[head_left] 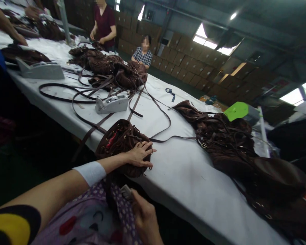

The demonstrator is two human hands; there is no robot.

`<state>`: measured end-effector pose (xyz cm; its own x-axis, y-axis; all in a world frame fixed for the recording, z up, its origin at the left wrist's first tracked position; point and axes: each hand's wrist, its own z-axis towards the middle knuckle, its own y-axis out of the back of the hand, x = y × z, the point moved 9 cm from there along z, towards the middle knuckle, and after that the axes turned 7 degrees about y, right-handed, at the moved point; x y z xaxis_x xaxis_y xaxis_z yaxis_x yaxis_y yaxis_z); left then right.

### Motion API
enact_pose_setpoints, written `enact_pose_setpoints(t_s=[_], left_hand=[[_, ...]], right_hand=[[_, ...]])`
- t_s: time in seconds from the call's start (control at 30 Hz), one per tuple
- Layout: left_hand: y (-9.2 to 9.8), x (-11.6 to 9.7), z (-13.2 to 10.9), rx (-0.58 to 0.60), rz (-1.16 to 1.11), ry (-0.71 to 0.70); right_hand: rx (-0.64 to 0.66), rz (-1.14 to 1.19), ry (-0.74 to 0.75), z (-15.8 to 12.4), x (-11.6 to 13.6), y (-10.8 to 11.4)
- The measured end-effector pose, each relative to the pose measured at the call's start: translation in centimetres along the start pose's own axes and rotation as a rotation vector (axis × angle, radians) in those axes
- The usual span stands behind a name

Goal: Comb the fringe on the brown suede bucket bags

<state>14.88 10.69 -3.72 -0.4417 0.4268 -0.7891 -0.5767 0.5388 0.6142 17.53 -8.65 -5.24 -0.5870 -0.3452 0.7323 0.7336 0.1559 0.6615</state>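
Note:
A dark brown drawstring handbag [117, 141] lies at the near edge of the white-covered table, its mouth showing a bit of red inside. Spread across its right side, my left hand [140, 154] presses flat with the fingers apart. Below the table edge, by my purple dotted apron [91, 214], my right hand [145, 214] is closed around a small pale brush [126, 192]; its handle is hidden in the fingers. From the bag a long brown strap [173, 137] runs right over the cloth.
Grey tape dispensers [112, 104] stand on the table [183, 183]. Brown bags are heaped at the back [104, 64] and at the right [226, 143]. Loose straps and a blue strip [171, 92] lie between. Other people work at the far side and left.

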Motion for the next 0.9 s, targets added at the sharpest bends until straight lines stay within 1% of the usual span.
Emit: enact_pose_setpoints(t_s=[0.07,0.13,0.2,0.23,0.27,0.33,0.37,0.43,0.5,0.6,0.73,0.77,0.8,0.83,0.87,0.9], left_hand=[[0.3,0.4,0.3,0.077,-0.267,0.033],[0.7,1.0,0.6,0.129,-0.466,0.088],[1.1,1.5,1.0,0.133,-0.55,0.127],[1.3,1.7,1.1,0.13,-0.58,0.143],[1.3,1.9,1.2,0.127,-0.598,0.155],[1.4,2.2,1.3,0.118,-0.599,0.169],[1.5,2.2,1.3,0.114,-0.593,0.174],[1.6,2.3,1.3,0.108,-0.571,0.174],[1.7,2.4,1.2,0.108,-0.546,0.164],[1.7,2.5,1.3,0.124,-0.518,0.153],[1.7,2.6,1.3,0.143,-0.51,0.142],[1.7,2.5,1.3,0.146,-0.516,0.138],[1.6,2.5,1.3,0.149,-0.526,0.134],[1.6,2.4,1.3,0.15,-0.54,0.132],[1.5,2.4,1.3,0.152,-0.556,0.132],[1.5,2.4,1.3,0.154,-0.576,0.135]], right_hand=[[-0.097,-0.13,-0.006,0.9,-1.3,3.3],[-0.118,-0.292,-0.011,2.6,-1.9,5.7],[-0.107,-0.472,-0.025,4.8,-1.8,7.0],[-0.089,-0.556,-0.037,6.0,-1.7,7.1],[-0.057,-0.63,-0.051,7.1,-1.7,6.9],[0.023,-0.729,-0.087,8.7,-1.9,5.6],[0.066,-0.743,-0.098,9.1,-2.2,4.8],[0.121,-0.697,-0.098,9.1,-2.7,3.3],[0.138,-0.586,-0.077,8.2,-2.9,2.0],[0.192,-0.458,-0.029,5.5,-2.4,-0.3],[0.391,-0.386,0.04,1.1,-0.8,-5.4],[0.417,-0.354,0.062,0.4,-0.4,-6.1],[0.407,-0.315,0.084,0.1,0.0,-6.3],[0.354,-0.278,0.096,0.3,0.2,-5.6],[0.268,-0.25,0.097,0.9,0.2,-4.3],[0.163,-0.245,0.085,1.9,0.0,-2.4]])
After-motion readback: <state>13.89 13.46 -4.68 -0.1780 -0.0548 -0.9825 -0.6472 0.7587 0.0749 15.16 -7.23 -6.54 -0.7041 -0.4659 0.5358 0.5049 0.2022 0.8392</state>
